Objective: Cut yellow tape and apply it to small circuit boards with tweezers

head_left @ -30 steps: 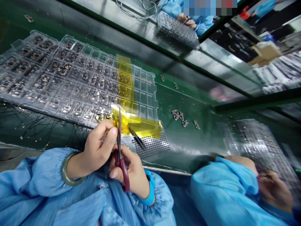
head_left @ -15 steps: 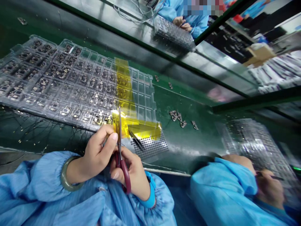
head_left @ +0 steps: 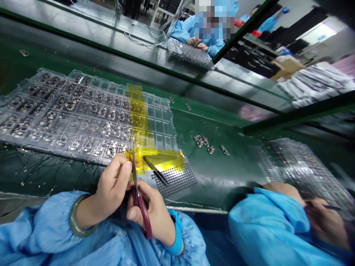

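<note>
My right hand (head_left: 156, 212) grips the dark red handles of a pair of scissors (head_left: 144, 216), whose blades point up and away and look slightly parted. Just left of the blades, my left hand (head_left: 112, 184) pinches a piece of yellow film tape (head_left: 141, 168), with the blades across its left part. Another yellow strip (head_left: 137, 101) lies over the clear plastic tray (head_left: 162, 127), whose pockets hold many small circuit modules (head_left: 73, 145). Black tweezers (head_left: 157, 171) rest by the tape, on a sheet with a grid of small dark squares (head_left: 181, 176).
Several loose small metal parts (head_left: 203, 141) lie on the green bench mat (head_left: 213, 170). Thin black wires (head_left: 66, 164) stick out along the tray's near edge. At right, a co-worker's blue sleeve (head_left: 269, 221) is beside another tray (head_left: 302, 166). Another person works beyond the green rail (head_left: 166, 68).
The view has shifted, so the tray and far bench appear lower. My hands stay on the tape and scissors, and the scissor blades look a little farther apart.
</note>
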Available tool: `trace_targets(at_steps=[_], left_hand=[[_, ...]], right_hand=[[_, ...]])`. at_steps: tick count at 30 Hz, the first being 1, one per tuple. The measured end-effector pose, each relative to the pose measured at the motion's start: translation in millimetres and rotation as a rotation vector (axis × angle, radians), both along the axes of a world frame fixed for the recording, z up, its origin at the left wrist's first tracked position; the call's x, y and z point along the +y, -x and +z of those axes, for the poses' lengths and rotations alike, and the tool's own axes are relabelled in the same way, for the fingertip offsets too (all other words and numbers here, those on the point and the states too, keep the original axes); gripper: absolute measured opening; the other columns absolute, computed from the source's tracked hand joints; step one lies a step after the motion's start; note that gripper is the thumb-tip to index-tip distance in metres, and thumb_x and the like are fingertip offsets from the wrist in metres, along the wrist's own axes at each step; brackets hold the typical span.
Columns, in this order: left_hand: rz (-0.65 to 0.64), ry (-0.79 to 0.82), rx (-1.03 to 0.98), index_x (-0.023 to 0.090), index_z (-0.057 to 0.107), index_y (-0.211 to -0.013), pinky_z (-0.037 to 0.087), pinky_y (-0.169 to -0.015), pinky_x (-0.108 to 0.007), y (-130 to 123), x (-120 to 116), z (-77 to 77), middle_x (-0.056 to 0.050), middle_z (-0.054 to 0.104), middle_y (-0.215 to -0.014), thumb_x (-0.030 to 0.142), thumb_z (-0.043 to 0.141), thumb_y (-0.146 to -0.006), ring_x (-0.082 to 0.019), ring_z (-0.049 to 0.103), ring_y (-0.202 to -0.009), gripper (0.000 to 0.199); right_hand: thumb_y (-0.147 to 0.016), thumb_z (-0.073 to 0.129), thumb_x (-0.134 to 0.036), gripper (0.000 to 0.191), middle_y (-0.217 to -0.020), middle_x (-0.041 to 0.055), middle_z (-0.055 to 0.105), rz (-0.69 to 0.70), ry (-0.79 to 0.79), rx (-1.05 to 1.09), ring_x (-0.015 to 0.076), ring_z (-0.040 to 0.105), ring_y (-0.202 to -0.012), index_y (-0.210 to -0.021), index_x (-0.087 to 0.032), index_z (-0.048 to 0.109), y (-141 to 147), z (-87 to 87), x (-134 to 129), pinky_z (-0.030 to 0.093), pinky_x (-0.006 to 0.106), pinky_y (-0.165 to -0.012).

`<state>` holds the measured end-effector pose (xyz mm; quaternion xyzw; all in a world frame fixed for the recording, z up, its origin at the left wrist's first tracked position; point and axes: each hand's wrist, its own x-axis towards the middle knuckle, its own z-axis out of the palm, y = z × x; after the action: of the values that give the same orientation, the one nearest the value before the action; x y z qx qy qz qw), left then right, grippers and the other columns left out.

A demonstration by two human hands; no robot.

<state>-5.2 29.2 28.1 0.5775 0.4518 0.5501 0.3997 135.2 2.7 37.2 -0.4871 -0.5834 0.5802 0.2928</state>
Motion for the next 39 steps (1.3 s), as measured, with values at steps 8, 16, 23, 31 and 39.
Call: trace_targets(at_steps=[8, 16, 23, 31, 39], left_hand=[[-0.118, 0.081, -0.094, 0.021, 0.048, -0.082, 0.043, -0.066, -0.020, -5.4, -4.6, -1.3, 0.003, 0.048, -0.076, 0.026, 0.037, -0.104, -0.010, 0.050, -0.069, 0.024], [-0.157, 0.056, -0.160, 0.021, 0.048, -0.080, 0.041, -0.063, -0.018, -7.9, -5.0, -1.0, 0.004, 0.049, -0.076, 0.023, 0.038, -0.103, -0.008, 0.048, -0.068, 0.025], [-0.097, 0.043, -0.098, 0.022, 0.056, -0.091, 0.046, -0.077, -0.021, -5.5, 2.2, 2.5, 0.001, 0.058, -0.086, 0.025, 0.036, -0.104, -0.011, 0.055, -0.079, 0.024], [-0.090, 0.079, -0.052, 0.020, 0.060, -0.098, 0.049, -0.076, -0.027, -8.6, -1.5, 1.3, -0.003, 0.062, -0.087, 0.027, 0.038, -0.103, -0.015, 0.060, -0.081, 0.024], [-0.086, 0.092, -0.063, 0.020, 0.059, -0.088, 0.050, -0.072, -0.026, -8.4, -1.8, 2.2, -0.002, 0.061, -0.082, 0.031, 0.041, -0.102, -0.015, 0.060, -0.076, 0.025]], right_hand=[[-0.067, 0.059, -0.085, 0.069, -0.059, 0.0004, 0.056, -0.004, -0.066, 0.062, 0.0136, 0.042, -0.057, -0.080, -0.017, 0.058, -0.9, -4.8, 0.4, 0.036, 0.025, -0.053], [-0.061, 0.073, -0.077, 0.072, -0.056, -0.0043, 0.050, -0.075, 0.027, 0.079, 0.0115, 0.040, -0.053, -0.093, -0.013, 0.066, -6.6, -6.2, -2.8, 0.034, 0.024, -0.051], [-0.060, 0.076, -0.075, 0.072, -0.056, -0.0029, 0.055, -0.048, 0.046, 0.051, 0.0115, 0.041, -0.052, -0.095, -0.013, 0.068, -9.4, -3.3, -4.5, 0.034, 0.024, -0.049], [-0.062, 0.070, -0.080, 0.064, -0.055, -0.0034, 0.050, -0.046, -0.005, 0.062, 0.0108, 0.039, -0.052, -0.066, -0.019, 0.052, -6.8, -1.7, -1.3, 0.034, 0.024, -0.049], [-0.060, 0.066, -0.084, 0.067, -0.054, -0.0029, 0.052, -0.071, 0.019, 0.073, 0.0112, 0.041, -0.051, -0.067, -0.018, 0.055, -7.3, 0.5, -2.6, 0.035, 0.025, -0.049]])
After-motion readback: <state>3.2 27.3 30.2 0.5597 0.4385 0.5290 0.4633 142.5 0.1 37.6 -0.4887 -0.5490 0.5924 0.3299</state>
